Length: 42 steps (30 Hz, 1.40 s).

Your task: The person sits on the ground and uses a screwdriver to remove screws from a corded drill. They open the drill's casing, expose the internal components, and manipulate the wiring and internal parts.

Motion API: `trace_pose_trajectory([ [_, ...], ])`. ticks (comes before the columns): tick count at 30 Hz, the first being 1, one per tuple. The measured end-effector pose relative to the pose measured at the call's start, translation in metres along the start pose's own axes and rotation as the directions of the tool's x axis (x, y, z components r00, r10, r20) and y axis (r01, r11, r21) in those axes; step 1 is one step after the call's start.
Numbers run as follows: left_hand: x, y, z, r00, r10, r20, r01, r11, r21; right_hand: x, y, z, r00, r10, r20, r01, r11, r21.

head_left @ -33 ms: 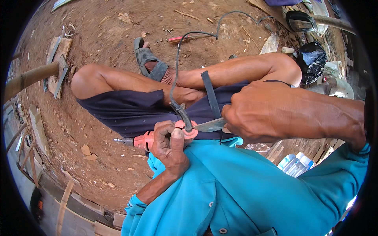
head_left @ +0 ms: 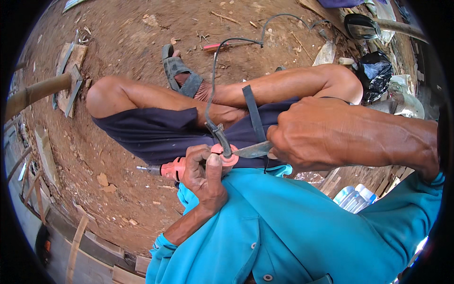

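My left hand (head_left: 204,176) grips an orange power drill (head_left: 171,168) held across my lap, its bit pointing left. A black cord (head_left: 213,80) runs from the drill's rear up over my leg onto the dirt. My right hand (head_left: 309,135) holds a knife whose metal blade (head_left: 252,150) points left and touches the cord's base beside my left thumb. A dark strap (head_left: 253,113) lies over my thigh just above the blade. I sit with crossed bare legs, in dark shorts and a blue shirt.
A sandal (head_left: 178,73) is on my foot on the dirt ground. Wood scraps (head_left: 71,71) lie at the left, a red-handled tool (head_left: 222,45) beyond my legs, a black bag (head_left: 376,73) at the right, and plastic bottles (head_left: 354,196) by my right side.
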State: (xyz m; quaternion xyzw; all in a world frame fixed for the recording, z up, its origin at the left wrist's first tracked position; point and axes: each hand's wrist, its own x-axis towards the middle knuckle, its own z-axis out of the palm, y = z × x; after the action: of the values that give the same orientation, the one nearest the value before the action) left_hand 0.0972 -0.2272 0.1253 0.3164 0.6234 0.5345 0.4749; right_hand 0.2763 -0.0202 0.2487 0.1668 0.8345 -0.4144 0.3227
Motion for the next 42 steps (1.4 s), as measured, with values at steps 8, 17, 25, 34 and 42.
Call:
trace_pose_trajectory([
  [8, 0.008, 0.008, 0.008, 0.995, -0.100, -0.005, 0.099, 0.994, -0.052, 0.006, -0.003, 0.001, 0.999, -0.037, -0.001, 0.037, 0.986, -0.163],
  [17, 0.006, -0.010, -0.003, 1.000, -0.005, -0.019, 0.004, 1.000, -0.016, 0.001, 0.002, 0.021, 0.985, -0.089, -0.148, 0.036, 0.944, -0.327],
  [25, 0.007, 0.004, -0.002, 0.999, 0.031, -0.018, -0.032, 0.999, -0.027, 0.007, 0.009, 0.049, 0.966, -0.014, -0.258, -0.002, 0.998, -0.060],
  [34, 0.006, 0.003, -0.005, 1.000, -0.001, 0.025, 0.003, 0.996, -0.085, 0.006, -0.001, 0.056, 0.961, 0.066, -0.268, -0.034, 0.992, 0.121],
  [42, 0.006, 0.000, -0.004, 0.998, -0.054, -0.029, 0.052, 0.997, -0.050, 0.017, 0.000, 0.082, 0.928, 0.074, -0.366, 0.016, 0.972, 0.236],
])
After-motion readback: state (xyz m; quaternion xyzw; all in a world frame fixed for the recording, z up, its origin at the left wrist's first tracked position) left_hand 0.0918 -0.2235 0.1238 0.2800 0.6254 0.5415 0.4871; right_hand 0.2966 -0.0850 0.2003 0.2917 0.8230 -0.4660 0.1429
